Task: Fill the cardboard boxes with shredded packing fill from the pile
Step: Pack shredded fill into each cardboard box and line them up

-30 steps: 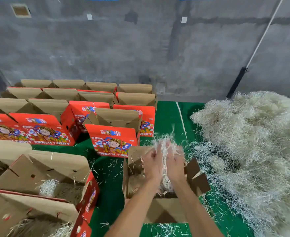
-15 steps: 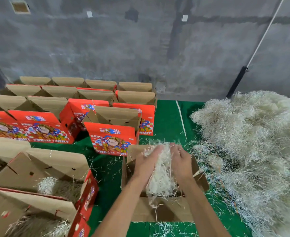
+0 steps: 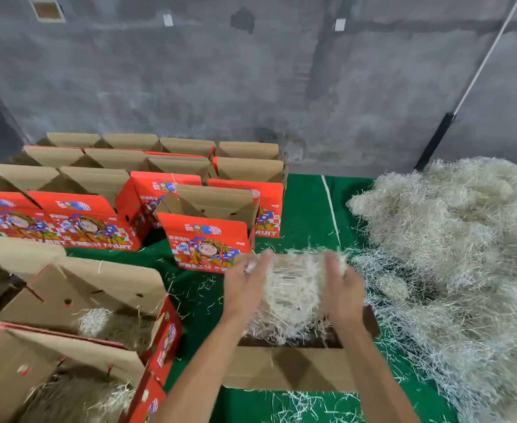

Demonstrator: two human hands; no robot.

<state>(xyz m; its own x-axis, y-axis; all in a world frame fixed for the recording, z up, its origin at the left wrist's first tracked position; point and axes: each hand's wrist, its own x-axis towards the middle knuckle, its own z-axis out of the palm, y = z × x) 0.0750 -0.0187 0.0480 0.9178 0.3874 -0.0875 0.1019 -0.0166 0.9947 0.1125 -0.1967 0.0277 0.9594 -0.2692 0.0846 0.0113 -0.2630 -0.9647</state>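
Observation:
An open cardboard box [image 3: 291, 369] stands on the green mat just in front of me. Above it my left hand [image 3: 246, 285] and my right hand [image 3: 341, 286] are spread apart, palms facing each other. A clump of pale shredded fill [image 3: 294, 293] stretches between them and hangs down into the box. The fingers look blurred, and strands cling to both hands. The big pile of shredded fill [image 3: 452, 254] lies to the right of the box, its loose edge touching the box's right side.
Two open boxes holding fill sit at the lower left [image 3: 110, 322], [image 3: 68, 392]. Several red printed boxes with raised flaps [image 3: 205, 236] stand in rows behind, up to a grey concrete wall [image 3: 251, 87]. Stray shreds litter the green mat [image 3: 306, 203].
My hands were close together around a tight bunch of fill; they have since moved apart and lower, pulling the clump wide over the box.

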